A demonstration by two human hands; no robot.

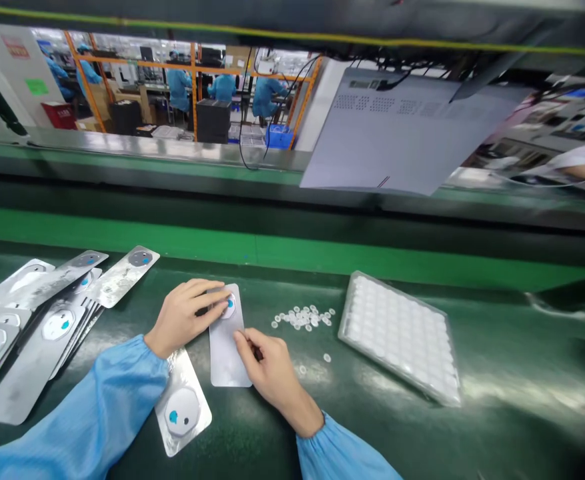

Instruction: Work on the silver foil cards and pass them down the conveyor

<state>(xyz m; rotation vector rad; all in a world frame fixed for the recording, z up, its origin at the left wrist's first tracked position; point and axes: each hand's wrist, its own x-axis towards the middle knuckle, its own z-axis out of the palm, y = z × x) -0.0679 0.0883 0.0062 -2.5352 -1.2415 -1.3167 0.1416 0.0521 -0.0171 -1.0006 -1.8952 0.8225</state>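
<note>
A flat silver plate (228,363) with a round fitting and a blue dot at its far end lies in front of me. My left hand (187,312) reaches over that far end, fingers stretched and apart, fingertips at the round fitting. At the plate's right edge, my right hand (269,365) is closed with thumb and forefinger pinched; whatever is between them is hidden. A second silver plate (185,403) lies nearer me, partly under my left forearm. Small clear rings (305,317) are scattered right of the plate, with one loose ring (327,358) closer to me.
Similar silver plates (27,363) lie in overlapping piles at left. A clear tray of white round pieces (399,337) sits at right on the green table (502,427). A grey panel (392,133) hangs beyond. People in blue work behind an orange rack (193,93).
</note>
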